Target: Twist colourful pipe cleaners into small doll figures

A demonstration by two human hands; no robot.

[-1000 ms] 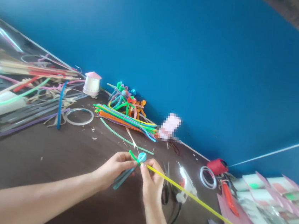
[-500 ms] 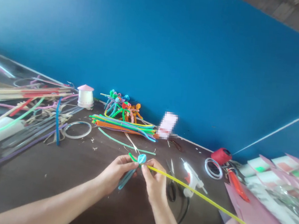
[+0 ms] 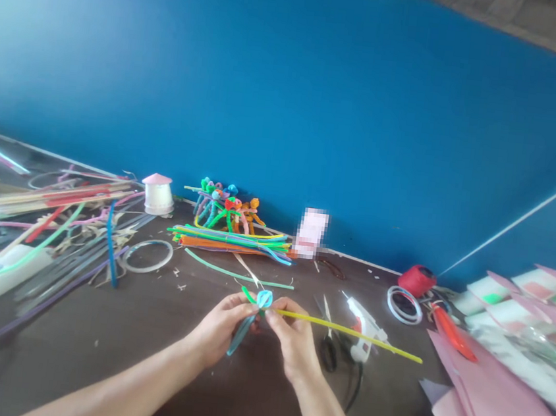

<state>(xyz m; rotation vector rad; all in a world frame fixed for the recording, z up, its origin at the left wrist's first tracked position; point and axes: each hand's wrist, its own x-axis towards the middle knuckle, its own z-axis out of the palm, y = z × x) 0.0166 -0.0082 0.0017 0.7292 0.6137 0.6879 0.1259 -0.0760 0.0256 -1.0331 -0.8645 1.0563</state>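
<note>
Between my hands is a small pipe cleaner figure with a coiled light-blue head (image 3: 264,299). A short green pipe cleaner (image 3: 248,293) sticks out to its left, and blue strands (image 3: 240,338) hang below. My left hand (image 3: 221,328) is closed, pinching the figure just under the head. With thumb and fingers together, my right hand (image 3: 292,343) pinches a yellow pipe cleaner (image 3: 354,332) close beside the head. Its long free end points right, over the scissors (image 3: 328,345) and the white glue gun (image 3: 364,329). My fingers hide where yellow meets blue.
Behind my hands lie a bundle of coloured pipe cleaners (image 3: 229,241) and several finished figures (image 3: 228,206). A white pot with a pink lid (image 3: 158,197) stands left of them. Loose strips (image 3: 66,212) crowd the left; red thread (image 3: 417,281) and pink sheets (image 3: 500,403) lie right.
The yellow pipe cleaner's free end has swung up and reaches less far right. My view has tilted slightly. Both hands keep their pinch near the blue head.
</note>
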